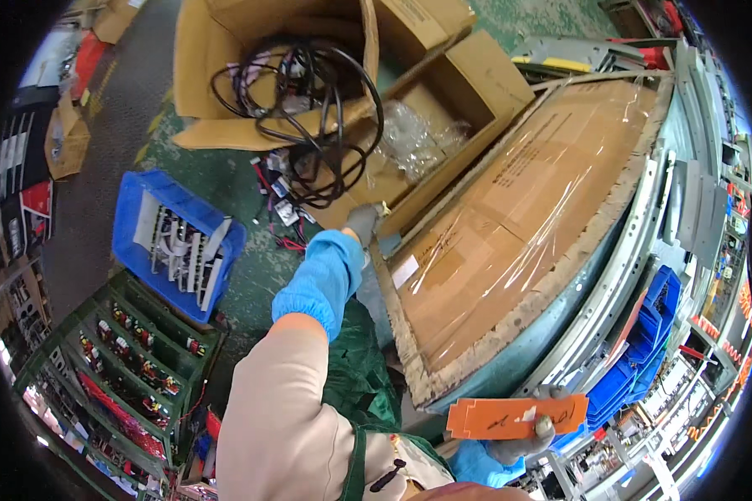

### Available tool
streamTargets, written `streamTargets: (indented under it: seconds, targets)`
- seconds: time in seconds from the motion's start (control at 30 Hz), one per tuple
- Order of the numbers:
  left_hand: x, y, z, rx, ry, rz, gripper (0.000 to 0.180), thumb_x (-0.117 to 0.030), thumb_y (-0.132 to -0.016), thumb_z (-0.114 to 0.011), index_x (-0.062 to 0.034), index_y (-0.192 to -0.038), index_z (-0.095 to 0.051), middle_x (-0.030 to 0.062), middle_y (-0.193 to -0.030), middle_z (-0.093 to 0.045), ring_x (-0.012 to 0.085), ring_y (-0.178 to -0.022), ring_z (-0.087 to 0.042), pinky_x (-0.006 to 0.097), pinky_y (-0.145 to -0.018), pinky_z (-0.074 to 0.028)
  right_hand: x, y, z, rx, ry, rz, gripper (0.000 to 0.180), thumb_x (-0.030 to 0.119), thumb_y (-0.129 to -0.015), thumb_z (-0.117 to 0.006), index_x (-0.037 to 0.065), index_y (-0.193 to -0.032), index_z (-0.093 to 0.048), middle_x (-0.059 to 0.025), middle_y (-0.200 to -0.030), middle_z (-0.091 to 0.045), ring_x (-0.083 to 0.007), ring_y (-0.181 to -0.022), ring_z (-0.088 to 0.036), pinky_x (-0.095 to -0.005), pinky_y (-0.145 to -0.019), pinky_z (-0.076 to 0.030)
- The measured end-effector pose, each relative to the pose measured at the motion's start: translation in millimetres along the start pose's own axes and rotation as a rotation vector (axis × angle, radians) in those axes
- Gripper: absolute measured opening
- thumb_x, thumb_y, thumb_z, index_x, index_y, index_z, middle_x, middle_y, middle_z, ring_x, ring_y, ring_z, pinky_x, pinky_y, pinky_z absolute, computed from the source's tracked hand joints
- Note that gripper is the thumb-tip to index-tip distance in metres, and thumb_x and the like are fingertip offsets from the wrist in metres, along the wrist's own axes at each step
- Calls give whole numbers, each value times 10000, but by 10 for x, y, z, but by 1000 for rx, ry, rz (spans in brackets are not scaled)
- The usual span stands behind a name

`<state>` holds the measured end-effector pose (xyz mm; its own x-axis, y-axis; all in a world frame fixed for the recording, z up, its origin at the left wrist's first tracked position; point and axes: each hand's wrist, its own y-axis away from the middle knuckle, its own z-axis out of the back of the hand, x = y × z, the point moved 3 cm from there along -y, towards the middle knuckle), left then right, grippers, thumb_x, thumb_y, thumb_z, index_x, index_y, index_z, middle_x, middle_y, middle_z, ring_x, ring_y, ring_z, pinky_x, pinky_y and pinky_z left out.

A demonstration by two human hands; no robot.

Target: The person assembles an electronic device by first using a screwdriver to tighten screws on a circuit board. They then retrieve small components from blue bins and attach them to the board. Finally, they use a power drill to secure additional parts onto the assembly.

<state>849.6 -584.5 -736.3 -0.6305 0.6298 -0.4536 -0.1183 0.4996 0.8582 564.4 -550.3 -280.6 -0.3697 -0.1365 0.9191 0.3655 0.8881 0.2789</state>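
Fingers of the left hand [362, 222], in a grey glove, are curled at the near edge of the open cardboard box [443, 125]; whether they pinch anything there is too small to tell. A blue sleeve cover [322, 280] runs back from that wrist over a beige sleeve. Just beyond the hand a tangle of black cables [313, 117] hangs over the box's near wall, with small connectors and red wires spilling to the green floor beside it. Inside the box lies crumpled clear plastic wrap [414, 138].

The right hand [522, 438], also grey-gloved, is closed on an orange card [516, 416], thumb and fingers pinching its lower edge so the card lies flat and wide across the hand. This card sits well apart from the box, on the near side of a large flat cardboard sheet [518, 217] covered in clear film, which rests on a bench and touches the box's right side.

Left of the box, on the floor, stands a blue plastic crate [138, 221] holding metal parts. Nearer than the crate is a green rack [125, 367] filled with small circuit boards. Right of the cardboard sheet, well away from the box, are blue bins [652, 334].
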Motion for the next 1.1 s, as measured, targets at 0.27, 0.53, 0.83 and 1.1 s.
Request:
streamTargets:
  seconds: [0.27,0.53,0.83,1.1]
  targets:
    - [-19,-219,-167,765,-1722,-602,130,-158,-804,-584,-59,-870,-638,174,-841,-652,338,-822,-641,430,-714,-492,-2,9,-19,-165,106,105,545,141,-691,-618,-1,-1176,-413,-114,-949,-525,-192,-747,-590,-308,-612,-539]
    - [1177,-466,-5,50,-690,-235,455,-446,-932,-438,-115,-1235,-515,176,-1230,-546,301,-1153,-507,392,-993,-355,-23,0,-50,-128,105,90,536,125,-699,-625,6,-1173,-408,-116,-969,-522,-183,-739,-594,-296,-613,-553]
    - [297,322,52,259,65,379,859,-744,-856,-247,-125,-1449,-285,144,-1454,-342,327,-1305,-328,420,-1038,-281,27,68,14,-135,107,86,526,108,-707,-632,13,-1170,-402,-118,-993,-519,-173,-730,-598,-282,-614,-569]
    - [735,-122,734,-126,-678,-210,586,-534,-922,-370,-75,-1269,-481,200,-1154,-564,367,-1050,-524,450,-891,-410,46,108,-7,-159,228,56,539,253,-713,-611,36,-1183,-462,-81,-929,-565,-182,-714,-583,-302,-609,-523]
